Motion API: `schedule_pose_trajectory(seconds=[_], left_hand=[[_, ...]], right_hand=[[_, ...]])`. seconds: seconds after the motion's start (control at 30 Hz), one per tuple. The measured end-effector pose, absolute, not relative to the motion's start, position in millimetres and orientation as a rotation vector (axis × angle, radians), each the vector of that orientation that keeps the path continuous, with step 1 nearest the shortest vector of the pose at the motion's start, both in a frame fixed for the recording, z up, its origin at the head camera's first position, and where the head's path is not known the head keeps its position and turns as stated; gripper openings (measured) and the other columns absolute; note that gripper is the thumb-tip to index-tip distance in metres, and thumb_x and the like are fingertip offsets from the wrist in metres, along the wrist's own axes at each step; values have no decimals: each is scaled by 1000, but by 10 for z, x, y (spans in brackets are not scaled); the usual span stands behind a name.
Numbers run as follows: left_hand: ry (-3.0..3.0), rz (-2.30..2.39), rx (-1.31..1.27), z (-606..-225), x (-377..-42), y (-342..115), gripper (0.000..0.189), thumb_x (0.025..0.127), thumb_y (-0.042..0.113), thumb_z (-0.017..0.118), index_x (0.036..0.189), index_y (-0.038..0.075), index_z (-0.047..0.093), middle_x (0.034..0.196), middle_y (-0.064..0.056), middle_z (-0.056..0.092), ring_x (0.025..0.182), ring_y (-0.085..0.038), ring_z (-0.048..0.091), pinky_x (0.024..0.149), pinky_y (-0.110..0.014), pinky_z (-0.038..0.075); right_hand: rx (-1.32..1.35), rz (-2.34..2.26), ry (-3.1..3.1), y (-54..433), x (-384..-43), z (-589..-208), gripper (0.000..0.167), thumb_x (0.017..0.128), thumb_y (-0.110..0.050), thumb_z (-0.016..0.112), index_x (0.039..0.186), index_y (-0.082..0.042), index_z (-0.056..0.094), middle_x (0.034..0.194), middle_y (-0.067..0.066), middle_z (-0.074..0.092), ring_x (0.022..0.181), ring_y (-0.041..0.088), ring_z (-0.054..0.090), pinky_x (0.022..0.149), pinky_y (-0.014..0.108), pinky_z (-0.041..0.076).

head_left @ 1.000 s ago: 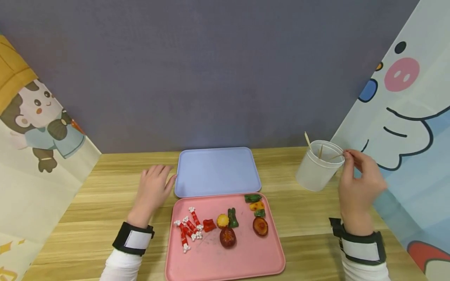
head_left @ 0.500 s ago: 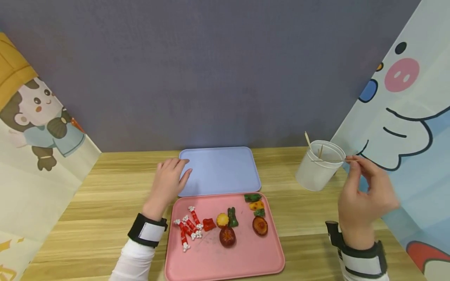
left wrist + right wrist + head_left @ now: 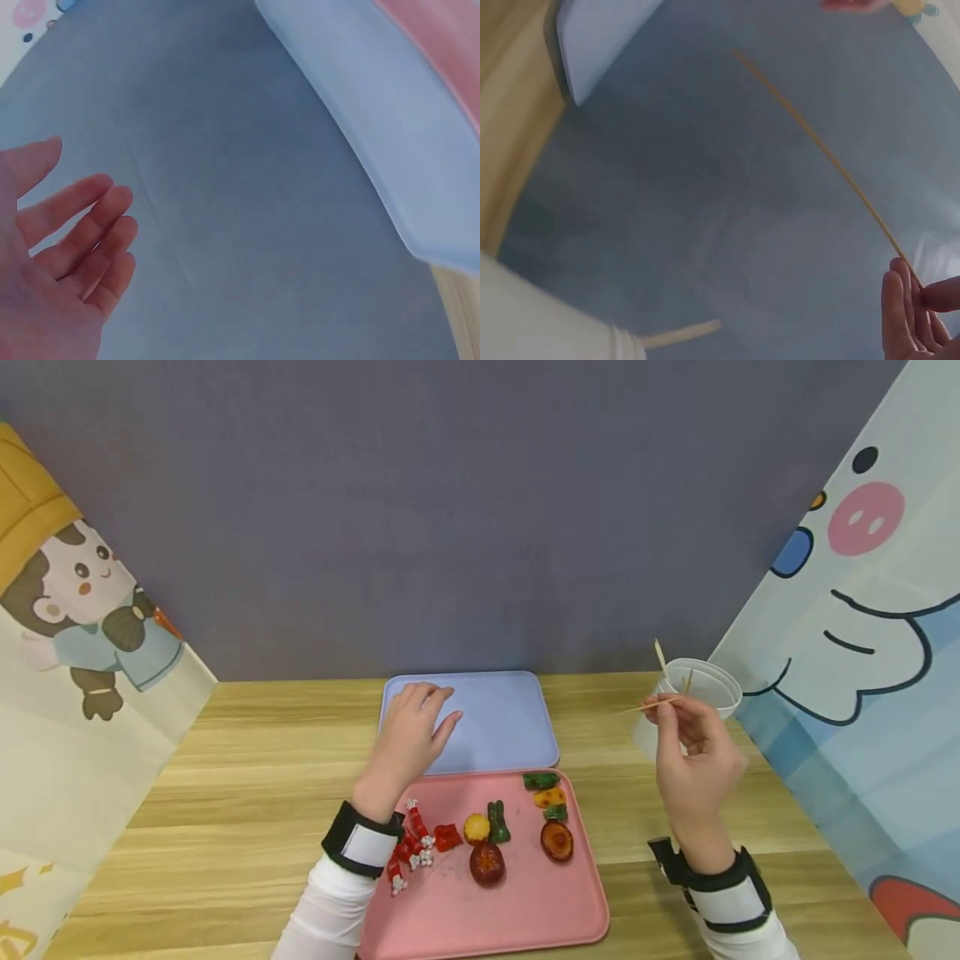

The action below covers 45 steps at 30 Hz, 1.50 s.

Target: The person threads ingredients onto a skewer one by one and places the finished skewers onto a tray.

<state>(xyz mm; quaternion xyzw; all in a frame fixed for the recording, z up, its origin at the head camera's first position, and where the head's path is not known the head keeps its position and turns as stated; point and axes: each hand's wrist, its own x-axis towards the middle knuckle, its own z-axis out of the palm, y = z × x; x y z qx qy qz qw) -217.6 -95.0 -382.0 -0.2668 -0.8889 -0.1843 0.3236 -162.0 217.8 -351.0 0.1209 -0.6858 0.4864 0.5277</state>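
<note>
White cup, blue tray partly hidden by hands; right pinches stick.

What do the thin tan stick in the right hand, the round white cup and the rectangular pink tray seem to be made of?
Thin tan stick: likely bamboo or wood, plain finish, by its straw colour.
Round white cup: probably matte plastic, by its milky wall and ridged rim.
Rectangular pink tray: likely smooth plastic, by its even colour and rounded edge; coated metal remains possible.
</note>
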Motion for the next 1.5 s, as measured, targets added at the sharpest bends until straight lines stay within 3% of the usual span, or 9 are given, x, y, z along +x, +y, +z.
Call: schedule_pose_trajectory(seconds=[0.33, 0.67, 0.87, 1.0, 1.1, 1.23, 1.5], left_hand=[[-2295, -547, -834, -3748, -2114, -455, 33, 90, 27, 65, 113, 4, 65, 102, -8, 61, 96, -25, 56, 81, -41, 47], [-2329, -493, -934, -3774, -2064, -164, 30, 91, 29, 65, 110, 6, 66, 96, -5, 64, 91, -21, 57, 80, -35, 48], [-2291, -535, -1000, -3800, -2030, -94, 11, 90, 17, 65, 95, 8, 69, 82, -2, 61, 76, -16, 52, 69, -28, 45], [-2312, -525, -983, -3801, -2012, -108, 9, 92, 16, 63, 90, 9, 69, 80, -1, 60, 76, -15, 51, 69, -26, 45], [-2326, -533, -978, -3800, -2012, -121, 10, 92, 15, 63, 91, 9, 69, 82, -1, 61, 77, -16, 53, 70, -27, 46], [-2305, -633, -933, -3803, -2005, -132, 7, 90, 13, 65, 91, 9, 71, 81, 0, 64, 75, -14, 56, 68, -24, 47], [-2153, -994, -828, -3735, -1949, -149, 9, 87, 13, 68, 91, 9, 75, 81, 1, 70, 68, -7, 61, 61, -18, 49]], right_hand=[[332, 1430, -1754, 2034, -1797, -3700, 12, 89, 4, 60, 96, 13, 63, 87, 26, 68, 75, 8, 70, 69, 21, 56], [322, 1871, -1677, 1893, -1874, -3726, 22, 90, -1, 61, 97, 19, 58, 86, 9, 72, 75, 16, 71, 71, 28, 57], [285, 1934, -1704, 1800, -1915, -3735, 24, 90, -3, 61, 97, 19, 58, 86, 15, 71, 75, 16, 72, 71, 29, 57], [296, 1929, -1724, 1760, -1924, -3755, 27, 90, -4, 61, 98, 21, 56, 89, 24, 69, 76, 16, 72, 71, 30, 57], [329, 1924, -1721, 1746, -1917, -3752, 28, 90, -4, 62, 100, 22, 57, 90, 21, 70, 76, 16, 72, 72, 30, 57], [370, 1921, -1771, 1746, -1881, -3723, 26, 92, -6, 60, 107, 15, 62, 92, 13, 73, 81, 16, 72, 73, 30, 57], [380, 1752, -2263, 1816, -1752, -3783, 35, 95, -18, 58, 125, -1, 59, 105, 24, 68, 87, 10, 71, 76, 25, 56]])
